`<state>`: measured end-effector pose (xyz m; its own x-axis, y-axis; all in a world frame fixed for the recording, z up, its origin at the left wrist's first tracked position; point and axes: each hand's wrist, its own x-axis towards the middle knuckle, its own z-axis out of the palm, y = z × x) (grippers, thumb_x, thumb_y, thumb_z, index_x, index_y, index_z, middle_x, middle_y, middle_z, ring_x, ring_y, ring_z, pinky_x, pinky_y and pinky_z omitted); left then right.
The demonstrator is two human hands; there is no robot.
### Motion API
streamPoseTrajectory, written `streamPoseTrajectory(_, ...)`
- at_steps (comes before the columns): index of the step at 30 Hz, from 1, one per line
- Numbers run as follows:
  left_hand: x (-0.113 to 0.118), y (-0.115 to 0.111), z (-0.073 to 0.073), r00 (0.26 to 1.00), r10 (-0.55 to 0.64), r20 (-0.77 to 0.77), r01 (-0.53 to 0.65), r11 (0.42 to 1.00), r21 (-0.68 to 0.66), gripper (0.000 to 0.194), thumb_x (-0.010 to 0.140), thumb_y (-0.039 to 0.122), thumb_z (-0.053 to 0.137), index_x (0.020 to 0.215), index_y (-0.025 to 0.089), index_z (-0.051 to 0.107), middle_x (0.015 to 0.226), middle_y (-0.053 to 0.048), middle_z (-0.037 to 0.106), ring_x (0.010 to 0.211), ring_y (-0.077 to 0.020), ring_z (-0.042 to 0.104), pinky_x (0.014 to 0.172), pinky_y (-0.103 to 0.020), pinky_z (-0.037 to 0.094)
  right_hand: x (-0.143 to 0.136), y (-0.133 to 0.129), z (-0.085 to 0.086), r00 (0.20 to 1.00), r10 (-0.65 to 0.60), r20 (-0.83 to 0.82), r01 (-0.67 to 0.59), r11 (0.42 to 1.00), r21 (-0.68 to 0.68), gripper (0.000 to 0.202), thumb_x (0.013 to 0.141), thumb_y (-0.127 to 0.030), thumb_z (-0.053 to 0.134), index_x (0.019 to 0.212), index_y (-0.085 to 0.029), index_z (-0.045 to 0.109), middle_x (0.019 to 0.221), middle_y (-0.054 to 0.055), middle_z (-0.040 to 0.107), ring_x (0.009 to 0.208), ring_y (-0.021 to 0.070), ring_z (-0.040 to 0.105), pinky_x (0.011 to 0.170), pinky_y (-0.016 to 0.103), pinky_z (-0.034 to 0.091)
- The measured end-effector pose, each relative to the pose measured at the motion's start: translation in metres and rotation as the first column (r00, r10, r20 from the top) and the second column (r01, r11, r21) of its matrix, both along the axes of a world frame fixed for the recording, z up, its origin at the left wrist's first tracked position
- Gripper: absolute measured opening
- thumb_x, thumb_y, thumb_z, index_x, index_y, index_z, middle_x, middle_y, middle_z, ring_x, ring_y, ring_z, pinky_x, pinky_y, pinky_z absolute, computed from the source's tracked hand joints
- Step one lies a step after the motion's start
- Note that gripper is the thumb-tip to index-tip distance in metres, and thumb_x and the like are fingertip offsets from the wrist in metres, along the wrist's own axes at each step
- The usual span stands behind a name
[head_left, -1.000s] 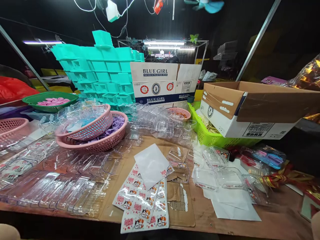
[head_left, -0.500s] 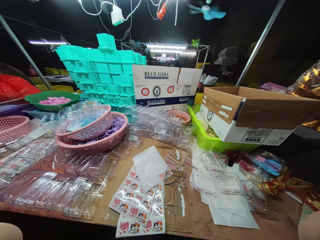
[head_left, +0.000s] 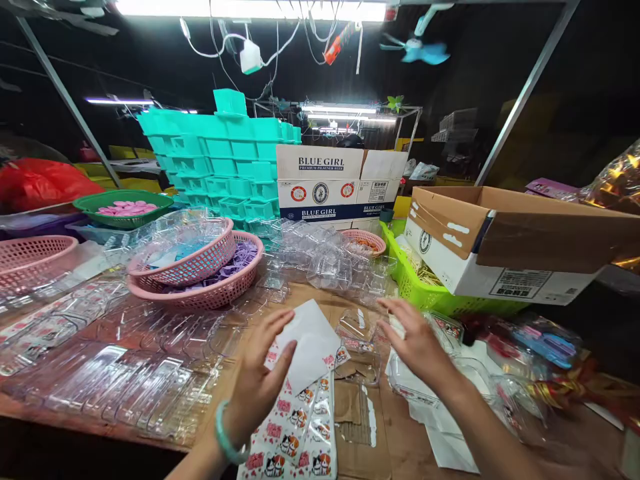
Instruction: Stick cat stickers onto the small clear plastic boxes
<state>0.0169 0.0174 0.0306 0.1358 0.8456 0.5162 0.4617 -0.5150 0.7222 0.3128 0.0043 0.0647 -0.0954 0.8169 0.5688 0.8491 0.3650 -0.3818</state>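
Note:
My left hand, with a pale green bangle on its wrist, is over the left edge of the sticker sheets. Its fingers are spread and hold nothing. The sheets are printed with cartoon cats and dogs, and a blank white paper lies across their top. To the right, my right hand hovers above clear plastic boxes, fingers apart. A small pale patch shows by its fingers; I cannot tell what it is. Between the hands lies a clear plastic case on cardboard.
Rows of clear plastic cases cover the left side. Pink baskets hold purple and blue pieces. Behind stand teal bins and a beer carton. An open carton rests on a lime green basket at right.
Both hands have come in from the lower corners to above the table's middle. The camera view has tilted up, bringing a ceiling light into sight.

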Motion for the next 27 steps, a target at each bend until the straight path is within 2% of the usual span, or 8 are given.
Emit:
streamPoseTrajectory(5,-0.002,0.027,-0.059,0.986,-0.026,-0.167,-0.011,0.977,-0.213,0.042,0.086,0.037,0.053,0.125,0.021,0.056,0.134,-0.013,0.054,0.127,-0.0288,0.048,0.107,-0.049,0.039,-0.018,-0.017,-0.05,0.997,0.076,0.025,-0.072,0.989,-0.132,0.044,0.087,-0.034,0.059,0.129,-0.025,0.049,0.124,0.008,0.06,0.117,0.0263,0.054,0.099,0.045,0.047)
streamPoseTrajectory(8,0.0,0.03,-0.067,0.968,-0.12,-0.221,0.061,0.965,-0.257,0.053,0.078,0.042,0.064,0.126,0.021,0.057,0.141,-0.014,0.047,0.135,-0.0321,0.037,0.111,-0.053,0.031,-0.02,-0.024,-0.082,0.998,0.014,0.059,-0.005,0.989,-0.146,0.063,0.084,-0.03,0.061,0.141,-0.026,0.036,0.132,0.009,0.055,0.123,0.0285,0.049,0.102,0.049,0.044)
streamPoseTrajectory(11,0.022,0.017,-0.06,0.952,-0.281,-0.124,0.232,0.923,-0.306,0.052,0.078,0.041,0.066,0.127,0.025,0.057,0.141,-0.011,0.049,0.135,-0.0296,0.038,0.113,-0.051,0.03,-0.02,-0.025,-0.1,0.996,-0.066,0.052,0.073,0.988,-0.134,0.069,0.082,-0.012,0.049,0.145,-0.029,0.028,0.13,0.008,0.055,0.122,0.0284,0.05,0.1,0.052,0.044)
streamPoseTrajectory(16,0.071,-0.001,-0.044,0.878,-0.344,0.333,0.473,0.727,-0.497,0.063,0.079,0.044,0.065,0.135,0.021,0.048,0.142,-0.011,0.049,0.131,-0.0261,0.045,0.111,-0.044,0.036,-0.028,-0.027,-0.093,0.997,-0.058,-0.048,0.055,0.996,-0.064,0.083,0.066,0.005,0.034,0.142,-0.03,0.031,0.121,0.008,0.056,0.116,0.0266,0.053,0.097,0.052,0.046)
streamPoseTrajectory(18,0.08,-0.003,-0.038,0.819,-0.319,0.476,0.559,0.629,-0.54,0.067,0.078,0.045,0.066,0.138,0.021,0.045,0.145,-0.011,0.045,0.134,-0.0259,0.041,0.111,-0.042,0.035,-0.033,-0.031,-0.084,0.996,-0.045,-0.08,0.045,0.999,-0.003,0.082,0.067,0.005,0.034,0.141,-0.03,0.032,0.119,0.008,0.056,0.114,0.0274,0.053,0.096,0.054,0.046)
streamPoseTrajectory(20,0.083,-0.003,-0.034,0.788,-0.282,0.548,0.593,0.587,-0.552,0.062,0.079,0.044,0.065,0.134,0.022,0.049,0.142,-0.01,0.048,0.134,-0.026,0.041,0.111,-0.041,0.036,-0.037,-0.036,-0.076,0.992,-0.057,-0.109,0.063,0.997,0.049,0.081,0.067,0.005,0.034,0.14,-0.031,0.033,0.117,0.007,0.057,0.112,0.0272,0.054,0.096,0.053,0.046)
streamPoseTrajectory(23,0.082,-0.004,-0.033,0.793,-0.266,0.548,0.581,0.602,-0.547,0.05,0.079,0.044,0.065,0.123,0.021,0.057,0.131,-0.01,0.059,0.125,-0.0267,0.051,0.106,-0.042,0.041,-0.038,-0.05,-0.069,0.995,-0.043,-0.095,0.039,0.998,-0.039,0.084,0.062,0.005,0.037,0.138,-0.031,0.038,0.118,0.006,0.057,0.113,0.0259,0.054,0.098,0.048,0.047)
streamPoseTrajectory(27,0.085,-0.017,-0.034,0.854,-0.388,0.346,0.512,0.741,-0.434,0.037,0.08,0.04,0.065,0.114,0.025,0.062,0.129,-0.009,0.058,0.123,-0.0278,0.051,0.105,-0.045,0.041,-0.032,-0.08,-0.061,0.996,0.023,-0.085,-0.052,0.932,-0.359,0.086,0.065,-0.002,0.051,0.144,-0.03,0.031,0.137,0.006,0.048,0.127,0.0263,0.046,0.107,0.045,0.041)
